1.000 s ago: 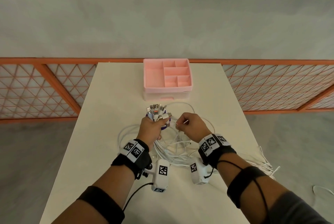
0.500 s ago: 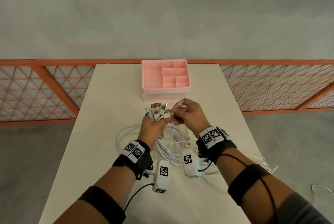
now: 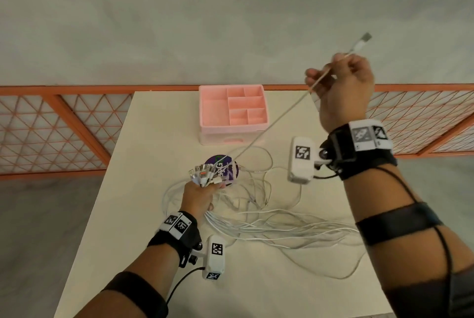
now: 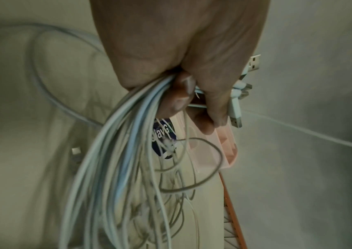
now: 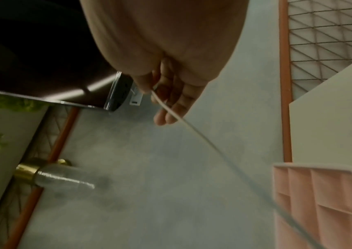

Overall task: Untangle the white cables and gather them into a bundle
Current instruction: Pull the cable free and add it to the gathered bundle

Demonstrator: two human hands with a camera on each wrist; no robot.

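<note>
My left hand [image 3: 198,197] grips a bunch of white cables [image 4: 128,134] near their USB plug ends [image 3: 202,174], which fan out above the fist. The cables' loose lengths [image 3: 269,225] lie tangled on the table to the right. My right hand [image 3: 341,86] is raised high at the upper right and pinches a single white cable [image 3: 269,127], whose plug [image 3: 363,41] sticks out above the fingers. That cable runs taut down to the pile near my left hand. In the right wrist view the same cable [image 5: 192,128] leaves the fingers [image 5: 171,107].
A pink compartment organiser [image 3: 233,112] stands at the table's far edge. A round purple object [image 3: 223,168] with lettering sits just beyond my left hand. The cream table [image 3: 133,215] is bordered by an orange lattice fence [image 3: 51,127]. Some cables trail off the table's right edge.
My right hand has risen up and to the right from beside my left hand, drawing one cable out taut. My left hand stays low, holding the plug bunch.
</note>
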